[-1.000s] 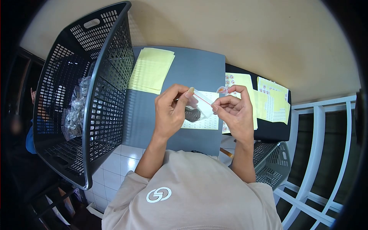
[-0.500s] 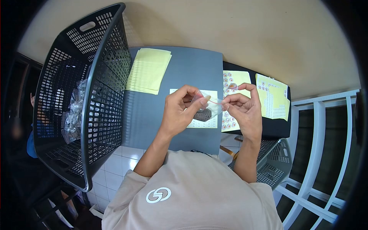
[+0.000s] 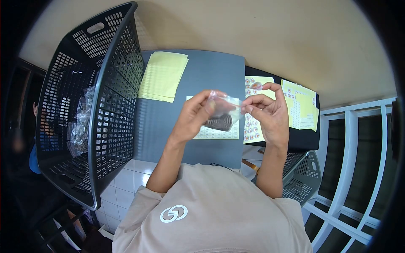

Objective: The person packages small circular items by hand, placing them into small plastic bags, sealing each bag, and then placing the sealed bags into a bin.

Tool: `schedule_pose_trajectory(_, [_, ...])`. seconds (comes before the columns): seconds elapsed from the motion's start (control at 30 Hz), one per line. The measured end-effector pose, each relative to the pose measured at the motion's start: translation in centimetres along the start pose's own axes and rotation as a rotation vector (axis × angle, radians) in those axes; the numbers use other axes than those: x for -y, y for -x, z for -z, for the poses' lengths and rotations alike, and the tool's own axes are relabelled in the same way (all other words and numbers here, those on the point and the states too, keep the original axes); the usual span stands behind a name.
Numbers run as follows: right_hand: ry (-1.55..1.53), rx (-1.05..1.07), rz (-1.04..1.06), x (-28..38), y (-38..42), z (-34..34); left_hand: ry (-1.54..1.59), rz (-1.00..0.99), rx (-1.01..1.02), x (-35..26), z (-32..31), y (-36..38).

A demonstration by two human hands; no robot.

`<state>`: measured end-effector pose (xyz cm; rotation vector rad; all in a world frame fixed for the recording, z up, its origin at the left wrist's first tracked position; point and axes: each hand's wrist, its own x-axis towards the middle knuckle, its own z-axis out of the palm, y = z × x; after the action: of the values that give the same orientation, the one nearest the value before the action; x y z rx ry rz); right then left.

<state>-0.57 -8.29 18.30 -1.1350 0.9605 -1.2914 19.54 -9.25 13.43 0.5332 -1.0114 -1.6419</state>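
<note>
A tall black plastic basket (image 3: 107, 114) with perforated walls stands well to the left of the left hand (image 3: 195, 118), tilted, with a heap of clear packets (image 3: 82, 122) at its bottom. Under both hands lies a flat grey table top (image 3: 211, 76); beyond the left hand, toward the wall, rests a stack of pale yellow sheets (image 3: 163, 76). Just beneath the hands a white sheet of small labels (image 3: 217, 134) lies flat. Under and beyond the right hand (image 3: 270, 116) sit yellow sticker sheets (image 3: 299, 105) printed with round red-and-white stickers, on a black surface (image 3: 301, 141).

Between the two hands, held above the table, is a small clear plastic bag (image 3: 223, 111), crinkled and glossy, with dark coiled contents low inside. The left hand's fingers are closed on the bag's left edge; the right hand pinches its right edge, and a round sticker (image 3: 255, 85) sits at the raised fingertip.
</note>
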Motion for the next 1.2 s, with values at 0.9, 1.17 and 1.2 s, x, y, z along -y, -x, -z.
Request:
schedule_pose_trajectory(0.9, [0.915, 0.224, 0.145, 0.3, 0.3, -2.7, -0.209, 0.23, -0.14, 1.6, 0.4, -1.1])
schedule_pose_trajectory(1.17, [1.135, 0.351, 0.285, 0.3, -0.2, -3.4, -0.154, 0.259, -0.113, 2.0, 0.6, -1.0])
schedule_pose_trajectory(1.2, [1.134, 0.353, 0.285, 0.2, -0.3, -3.4, -0.154, 0.258, -0.115, 1.9, 0.5, -1.0])
